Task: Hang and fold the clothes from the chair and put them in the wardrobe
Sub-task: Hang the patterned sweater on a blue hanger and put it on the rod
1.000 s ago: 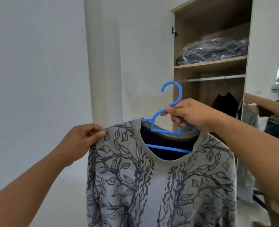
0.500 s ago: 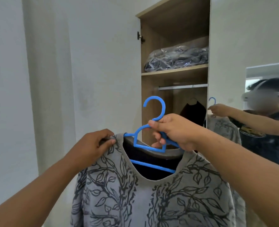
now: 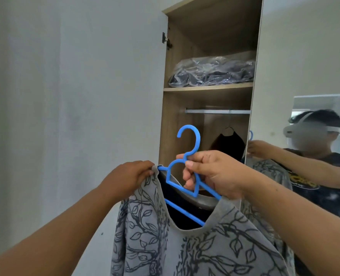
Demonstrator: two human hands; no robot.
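Observation:
A grey sweater [image 3: 195, 246] printed with dark branches and leaves hangs on a blue plastic hanger [image 3: 191, 144] in front of me. My right hand [image 3: 211, 174] grips the hanger just below its hook. My left hand [image 3: 129, 176] pinches the sweater's left shoulder at the hanger's end. The open wardrobe [image 3: 209, 90] stands straight ahead, and its metal rail [image 3: 217, 111] runs above and behind the hook. The chair is out of view.
A dark garment [image 3: 227, 148] hangs on the rail. A plastic-wrapped bundle [image 3: 211, 71] lies on the upper shelf. The white wardrobe door [image 3: 113, 96] stands open at left. A mirror [image 3: 322, 156] at right reflects me.
The view has swung right and closer to the wardrobe, which now sits in front of me. Both hands keep their hold, and the hanger with the sweater has risen slightly toward the opening.

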